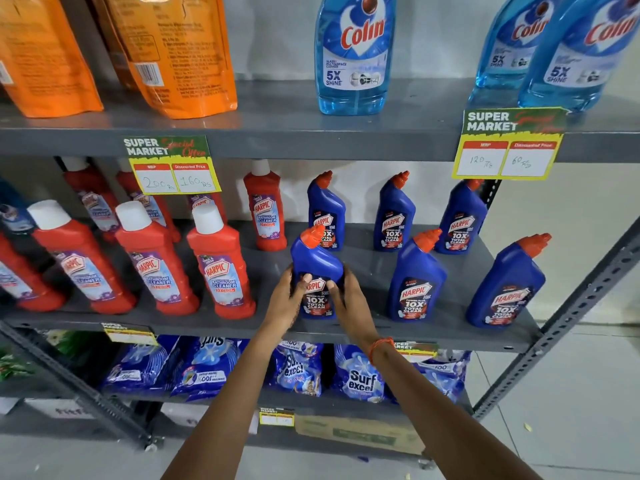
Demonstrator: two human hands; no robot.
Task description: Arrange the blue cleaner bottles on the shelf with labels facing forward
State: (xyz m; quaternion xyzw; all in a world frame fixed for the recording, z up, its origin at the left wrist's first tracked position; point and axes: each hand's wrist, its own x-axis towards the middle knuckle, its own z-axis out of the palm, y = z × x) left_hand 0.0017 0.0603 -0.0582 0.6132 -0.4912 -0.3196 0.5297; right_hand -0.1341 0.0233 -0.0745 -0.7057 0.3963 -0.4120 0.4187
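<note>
— Where is the bottle you're working on?

— The blue Harpic bottle (317,271) stands at the front edge of the middle shelf (346,329), just right of the red bathroom cleaner bottles (221,268). Both my hands are closed around its lower half: my left hand (289,299) on its left side, my right hand (346,299) on its right, thumbs across the label. The label faces me, and the red cap (311,235) tilts toward the upper right.

— So how much is done?

— I count 6 blue bottles. Behind mine, 3 stand in a back row (394,216), all with labels forward. To my right, 2 front bottles (417,278) also show their labels, though the far-right one (505,285) leans in this wide view and looks turned slightly.

— What is left, then?

— I judge it nearly finished. This bottle seems to rest on the shelf, but my hands hide its base, so I cannot be sure. It needs squaring up and releasing, and perhaps the far-right one needs a small twist.
</note>
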